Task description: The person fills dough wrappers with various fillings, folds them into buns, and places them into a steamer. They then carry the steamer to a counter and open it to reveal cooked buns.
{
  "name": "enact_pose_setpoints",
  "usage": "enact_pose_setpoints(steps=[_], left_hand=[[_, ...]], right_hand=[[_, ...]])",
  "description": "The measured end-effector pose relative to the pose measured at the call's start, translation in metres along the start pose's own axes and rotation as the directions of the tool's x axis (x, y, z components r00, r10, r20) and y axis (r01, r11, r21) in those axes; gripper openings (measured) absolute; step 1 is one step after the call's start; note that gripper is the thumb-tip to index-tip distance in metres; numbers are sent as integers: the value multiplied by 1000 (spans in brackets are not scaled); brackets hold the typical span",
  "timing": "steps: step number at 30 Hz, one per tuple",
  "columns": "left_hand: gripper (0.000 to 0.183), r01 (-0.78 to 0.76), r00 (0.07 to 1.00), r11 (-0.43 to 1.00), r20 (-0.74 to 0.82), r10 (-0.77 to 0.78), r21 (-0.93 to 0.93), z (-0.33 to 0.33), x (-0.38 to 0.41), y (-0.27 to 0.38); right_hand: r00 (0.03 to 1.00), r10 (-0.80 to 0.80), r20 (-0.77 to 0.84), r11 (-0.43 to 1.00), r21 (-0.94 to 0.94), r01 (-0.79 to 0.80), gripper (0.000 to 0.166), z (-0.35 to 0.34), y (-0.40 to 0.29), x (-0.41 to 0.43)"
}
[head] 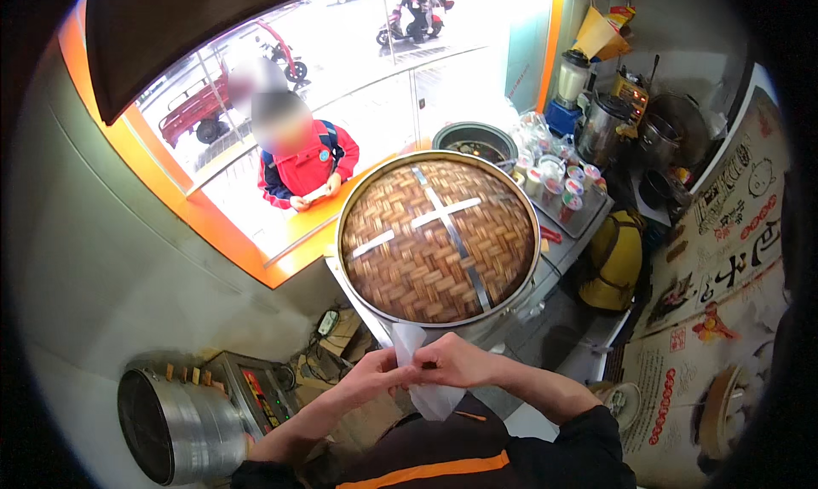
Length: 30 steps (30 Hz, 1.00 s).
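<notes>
Both my hands hold a thin white translucent plastic bag (436,401) in front of my dark apron. The fingers of my left hand (378,375) pinch its left side, and my right hand (455,361) grips it from the right with bent fingers. The bag's upper end sticks up between them. Just beyond my hands stands a large round steamer with a woven bamboo lid (441,240); metal strips cross the lid, which covers whatever is inside.
A person in a red jacket (310,160) stands outside the orange counter (313,240). A dark pot of liquid (476,145) and a tray of sealed cups (578,211) sit beyond the steamer. A blender (572,80) stands far right; a metal pot (185,425) is at lower left.
</notes>
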<state>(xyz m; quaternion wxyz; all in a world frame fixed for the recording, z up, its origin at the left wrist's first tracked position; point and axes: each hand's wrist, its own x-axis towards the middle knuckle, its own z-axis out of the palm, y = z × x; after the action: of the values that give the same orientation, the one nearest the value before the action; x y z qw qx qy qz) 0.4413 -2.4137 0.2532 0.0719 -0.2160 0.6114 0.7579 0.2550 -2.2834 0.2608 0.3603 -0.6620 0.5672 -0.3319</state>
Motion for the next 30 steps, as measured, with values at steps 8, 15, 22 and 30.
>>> enact_pose_setpoints(steps=[8,15,22,30], left_hand=[[19,20,999,996,38,-17,-89,-20,62,85],[25,-55,996,997,77,51,53,-68,121,122],[18,18,953,985,300,35,-173,-87,167,143],[16,-444,860,410,250,445,796,-155,218,156]], right_hand=[[995,-84,-47,929,359,96,23,-83,31,41],[959,110,-261,857,513,41,29,-133,53,60],[912,167,-374,895,445,18,33,-130,61,84],[578,337,-743,854,500,145,23,-135,49,91]])
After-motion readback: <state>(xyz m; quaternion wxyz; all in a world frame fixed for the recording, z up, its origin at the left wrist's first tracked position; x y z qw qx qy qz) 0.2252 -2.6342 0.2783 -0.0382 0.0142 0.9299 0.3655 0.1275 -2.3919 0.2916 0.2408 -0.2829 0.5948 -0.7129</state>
